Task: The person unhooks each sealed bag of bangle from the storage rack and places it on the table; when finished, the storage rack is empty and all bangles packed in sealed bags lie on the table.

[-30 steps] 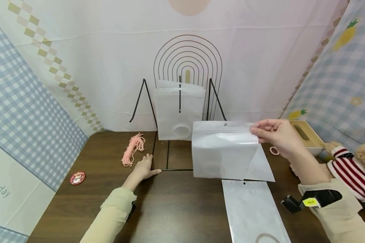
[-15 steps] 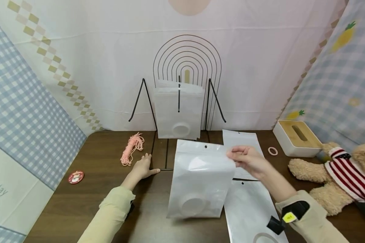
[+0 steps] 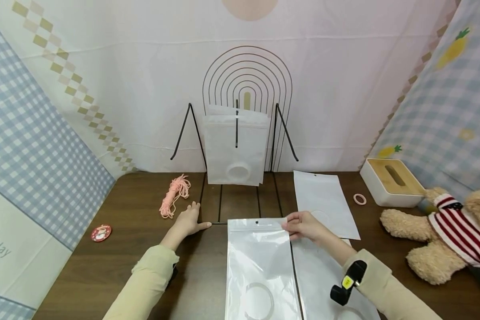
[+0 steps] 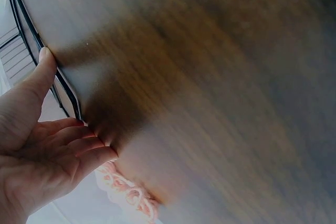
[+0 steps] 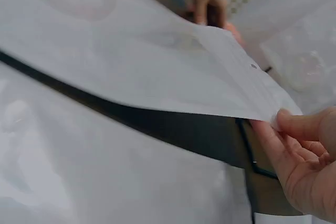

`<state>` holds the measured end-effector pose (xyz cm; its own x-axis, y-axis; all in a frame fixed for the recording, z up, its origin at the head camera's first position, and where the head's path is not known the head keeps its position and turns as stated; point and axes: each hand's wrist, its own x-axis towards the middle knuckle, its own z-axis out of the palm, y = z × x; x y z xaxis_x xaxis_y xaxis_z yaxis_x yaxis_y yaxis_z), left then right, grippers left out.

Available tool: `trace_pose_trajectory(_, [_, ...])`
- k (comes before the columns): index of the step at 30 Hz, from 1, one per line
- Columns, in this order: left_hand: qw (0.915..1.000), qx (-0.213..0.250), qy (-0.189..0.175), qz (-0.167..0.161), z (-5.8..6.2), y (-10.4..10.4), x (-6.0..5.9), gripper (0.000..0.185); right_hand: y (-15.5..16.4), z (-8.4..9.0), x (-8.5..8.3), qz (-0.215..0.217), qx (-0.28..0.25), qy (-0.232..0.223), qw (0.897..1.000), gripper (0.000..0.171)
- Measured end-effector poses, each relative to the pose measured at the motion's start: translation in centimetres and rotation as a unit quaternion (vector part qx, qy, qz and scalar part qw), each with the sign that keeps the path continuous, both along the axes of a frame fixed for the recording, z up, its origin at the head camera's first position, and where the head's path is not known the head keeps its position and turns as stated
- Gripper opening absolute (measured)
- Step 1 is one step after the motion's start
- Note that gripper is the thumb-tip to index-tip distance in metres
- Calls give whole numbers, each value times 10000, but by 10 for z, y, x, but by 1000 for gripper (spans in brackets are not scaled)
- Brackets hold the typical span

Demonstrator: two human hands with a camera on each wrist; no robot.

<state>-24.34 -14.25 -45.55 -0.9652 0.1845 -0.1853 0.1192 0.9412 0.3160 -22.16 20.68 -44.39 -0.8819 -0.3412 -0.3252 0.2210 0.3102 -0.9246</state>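
Observation:
My right hand (image 3: 302,225) pinches the top right corner of a white zip pouch (image 3: 260,266), which lies almost flat on the brown table (image 3: 104,271). In the right wrist view the thumb and fingers (image 5: 294,129) hold the pouch (image 5: 131,56) by its edge, slightly lifted. My left hand (image 3: 188,222) rests flat on the table with straight fingers, its thumb (image 4: 37,77) against the base wire of the black wire rack (image 3: 240,133). Two more white pouches lie at right: one (image 3: 324,202) further back, one (image 3: 328,280) under my right forearm. Other pouches (image 3: 236,149) stand in the rack.
A pink cord bundle (image 3: 175,195) lies left of the rack, a round red badge (image 3: 101,233) further left. At right sit a pink ring (image 3: 359,198), a white tissue box with wooden lid (image 3: 390,182) and a teddy bear in a striped jumper (image 3: 448,235). Fabric backdrops surround the table.
My right hand has carried the pouch from high at the right down and leftwards to the table in front of the rack. The left hand has stayed in place.

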Motion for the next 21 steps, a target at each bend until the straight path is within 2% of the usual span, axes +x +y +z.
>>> trace_pose_trajectory(4, [10000,-3,-10,-13,0,0,-1,80,-9,-8,8,190,544,207,9981,22])
trace_pose_trajectory(8, [10000,10,-12,-12,-1,-1,0,81,-13,-10,14,208,834,376,9956,16])
trace_pose_trajectory(11, [10000,23,-5,-16,-1,-1,0,80,-14,-11,15,191,1065,576,9925,15])
trace_pose_trajectory(14, [10000,45,-20,-8,-1,-1,0,80,-14,-10,14,210,1426,955,9849,20])
trace_pose_trajectory(18, [10000,51,-48,-12,-1,-1,0,81,-12,-6,7,198,1985,1670,9656,39])
trace_pose_trajectory(19, [10000,43,-50,-24,-1,-1,0,81,-11,-5,3,251,2127,1864,9589,44])
trace_pose_trajectory(21, [10000,31,-33,-45,-1,0,0,81,-8,-4,-5,504,2511,2303,9388,55])
